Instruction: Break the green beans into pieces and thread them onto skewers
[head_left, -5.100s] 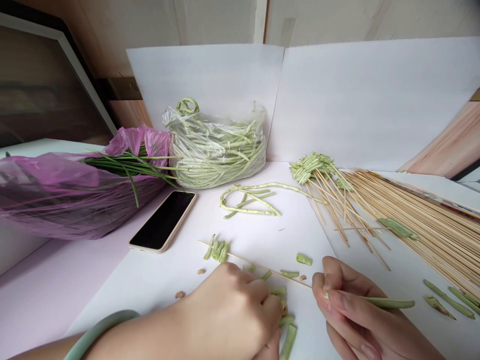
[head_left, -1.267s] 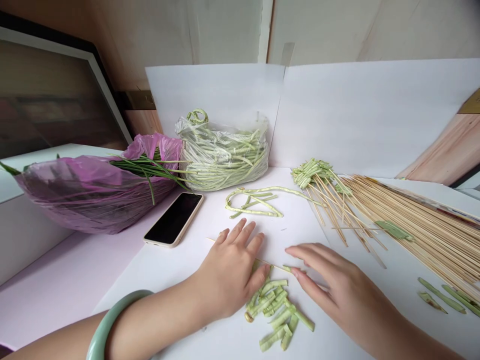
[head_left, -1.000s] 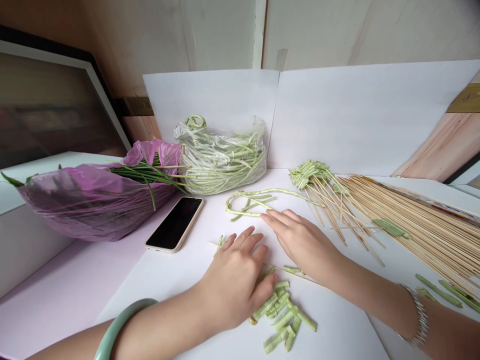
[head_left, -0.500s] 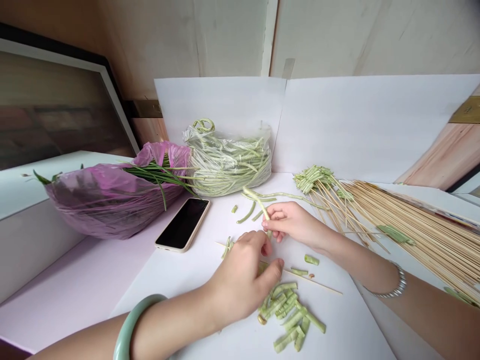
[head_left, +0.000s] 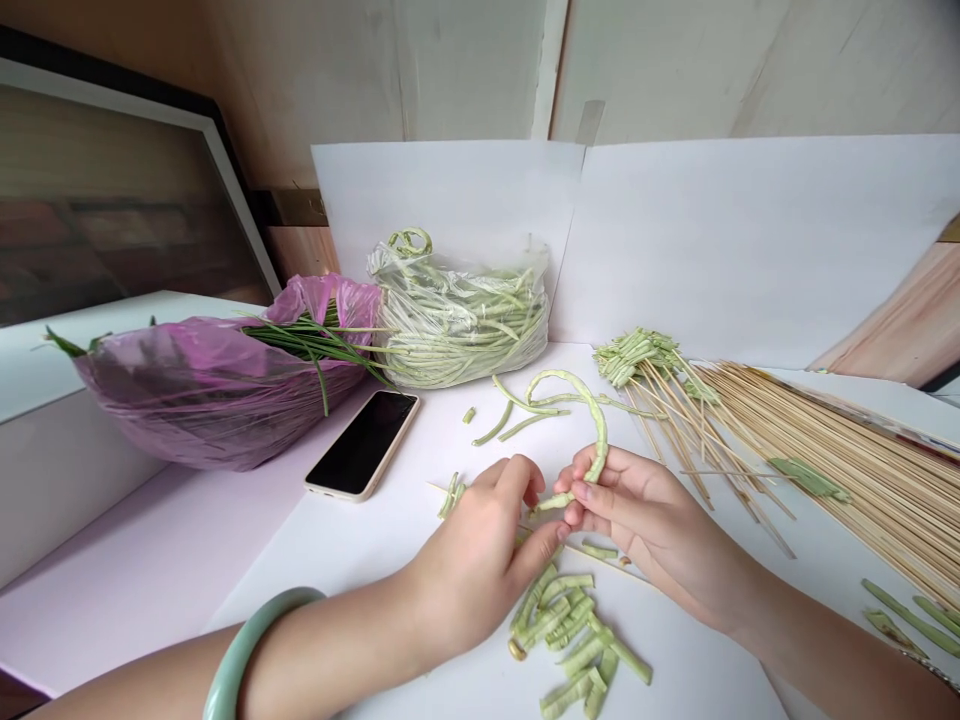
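Observation:
My right hand (head_left: 637,510) pinches a pale green long bean (head_left: 600,430) near one end; its other end curves up and to the left. That lower end points at my left hand (head_left: 487,550), whose fingers are curled. What the left fingers hold, if anything, is hidden. A thin bamboo skewer (head_left: 611,560) runs beneath both hands. Some small bean pieces (head_left: 451,495) are by its left end. Below the left hand lies a pile of short-cut bean pieces (head_left: 570,630) on the white paper (head_left: 360,570).
Behind stands a clear bag of long beans (head_left: 465,320), beside a purple bag (head_left: 217,390) with green stalks. A phone (head_left: 361,445) lies at left. Rightward are many bamboo skewers (head_left: 847,470) and a bundle of skewered bean pieces (head_left: 637,355). Loose beans (head_left: 517,420) lie between.
My right hand has moved right and nearer, turning the bean so that it now arches up and leftward. The left hand has barely moved, its fingers still curled.

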